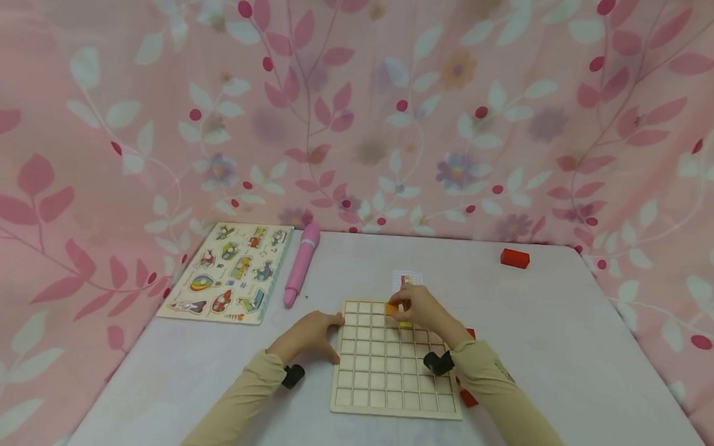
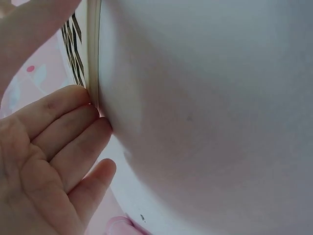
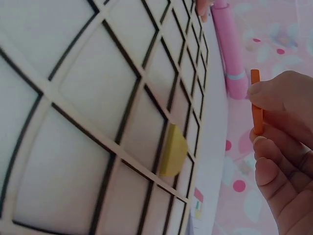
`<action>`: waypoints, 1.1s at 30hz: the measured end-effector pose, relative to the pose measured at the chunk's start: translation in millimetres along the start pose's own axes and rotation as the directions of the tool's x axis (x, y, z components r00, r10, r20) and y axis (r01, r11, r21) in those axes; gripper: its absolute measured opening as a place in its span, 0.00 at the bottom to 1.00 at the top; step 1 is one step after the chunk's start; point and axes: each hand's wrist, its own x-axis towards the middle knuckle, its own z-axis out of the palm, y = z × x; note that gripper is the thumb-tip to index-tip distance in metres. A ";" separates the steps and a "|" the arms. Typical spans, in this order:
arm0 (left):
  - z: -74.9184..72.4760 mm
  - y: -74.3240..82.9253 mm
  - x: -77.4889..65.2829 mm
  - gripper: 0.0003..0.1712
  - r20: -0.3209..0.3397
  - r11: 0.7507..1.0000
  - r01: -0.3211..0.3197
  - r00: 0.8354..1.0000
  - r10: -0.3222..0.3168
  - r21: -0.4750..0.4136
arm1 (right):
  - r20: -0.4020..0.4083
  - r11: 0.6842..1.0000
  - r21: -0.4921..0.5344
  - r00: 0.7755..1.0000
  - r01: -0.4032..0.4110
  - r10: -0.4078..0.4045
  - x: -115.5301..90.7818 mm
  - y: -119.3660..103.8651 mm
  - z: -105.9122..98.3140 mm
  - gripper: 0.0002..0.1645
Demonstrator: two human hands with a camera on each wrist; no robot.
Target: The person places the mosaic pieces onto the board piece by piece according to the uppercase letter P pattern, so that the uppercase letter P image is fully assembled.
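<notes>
A pale wooden grid board (image 1: 361,379) lies on the table. My left hand (image 1: 311,335) rests at its left side, fingers fairly straight, fingertips (image 2: 80,93) right at the board's edge in the left wrist view. Between thumb and fingers my right hand (image 1: 422,310) pinches a thin orange tile (image 3: 256,102); in the head view this overlaps the board's far rows. A yellow tile (image 3: 174,152) stands up out of one of the grid's cells, close to that hand. Just beyond the far edge lies a small printed card (image 1: 398,279), partly covered by the right hand.
Red blocks (image 1: 468,398) lie along the board's right side, partly hidden by the right arm. Another red block (image 1: 515,258) sits at the back right. To the left are a picture puzzle board (image 1: 233,274) and a pink pen-like stick (image 1: 301,267). A floral curtain (image 1: 362,115) hangs behind.
</notes>
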 end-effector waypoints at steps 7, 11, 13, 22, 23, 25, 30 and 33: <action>-4.3 3.9 -0.3 0.45 -0.002 0.999 0.007 1.000 -0.007 -0.032 | 0.023 0.999 -0.016 0.999 -0.037 0.038 0.7 7.1 8.8 0.12; -2.0 3.8 -2.9 0.44 -0.008 1.000 -0.001 1.000 0.001 -0.030 | 0.053 0.999 -0.020 0.998 -0.039 0.040 -1.3 7.7 13.4 0.12; -0.6 3.5 -3.3 0.43 -0.010 1.000 -0.003 1.000 0.002 -0.027 | 0.062 0.999 -0.027 0.997 -0.041 0.042 -2.4 6.3 15.1 0.11; 2.4 1.6 -2.9 0.46 -0.004 0.999 0.023 1.000 -0.023 -0.047 | 0.069 0.995 -0.091 0.996 -0.051 0.057 -6.0 10.9 19.9 0.09; 1.8 1.3 -3.5 0.46 -0.005 0.998 0.023 1.000 -0.024 -0.052 | 0.072 0.994 -0.094 0.995 -0.057 0.064 -5.6 11.6 20.3 0.09; 1.1 1.1 -4.0 0.46 -0.004 0.998 0.027 1.000 -0.027 -0.063 | 0.079 0.993 -0.103 0.994 -0.063 0.072 -4.7 13.0 21.2 0.09; 1.4 0.6 -4.1 0.46 -0.009 0.997 0.026 1.000 -0.027 -0.066 | 0.097 0.990 -0.115 0.990 -0.087 0.099 -2.7 10.3 20.5 0.10; 1.1 -0.6 -3.1 0.46 -0.021 0.998 0.024 0.999 -0.025 -0.053 | 0.108 0.986 -0.119 0.986 -0.117 0.130 -0.4 7.5 19.0 0.11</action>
